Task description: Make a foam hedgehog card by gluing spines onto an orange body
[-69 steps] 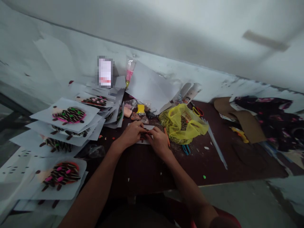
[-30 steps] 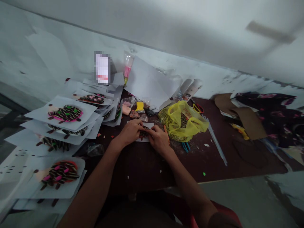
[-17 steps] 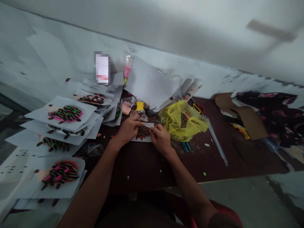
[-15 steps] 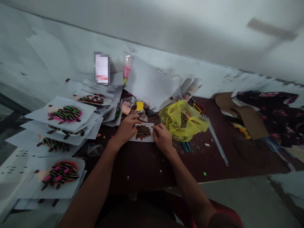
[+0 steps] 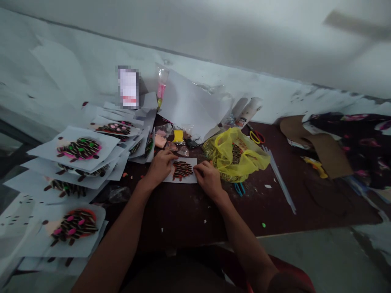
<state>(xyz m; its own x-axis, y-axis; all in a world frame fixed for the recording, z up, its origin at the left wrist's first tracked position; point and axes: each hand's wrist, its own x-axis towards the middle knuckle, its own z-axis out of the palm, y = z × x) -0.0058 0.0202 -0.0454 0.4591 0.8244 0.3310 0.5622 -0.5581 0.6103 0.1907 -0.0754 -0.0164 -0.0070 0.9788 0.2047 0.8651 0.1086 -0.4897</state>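
A small white card (image 5: 191, 178) lies on the dark table, with a hedgehog figure of dark striped sticks (image 5: 182, 169) on it. My left hand (image 5: 161, 163) is closed on the card's left edge, fingers bent together. At the card's right edge rests my right hand (image 5: 207, 176), its fingers curled and pressed together; whether anything is between them is too small to make out. A yellow mesh bag (image 5: 224, 162) of thin sticks sits just beyond my right hand. Packets of clay, one yellow (image 5: 178, 136), lie behind the card.
Stacked sheets with hedgehog figures (image 5: 88, 162) fill the left side. A phone (image 5: 128, 87) stands behind them. To the right are red-and-yellow scissors (image 5: 257, 137), blue scissors (image 5: 240, 189), clear glue sticks (image 5: 281, 181), a yellow glue gun (image 5: 316, 166) and brown cardboard (image 5: 332, 158).
The view has shifted slightly. My right hand's fingertips have drawn a little away from the figure, toward the card's right edge. My left hand stays at the left edge.
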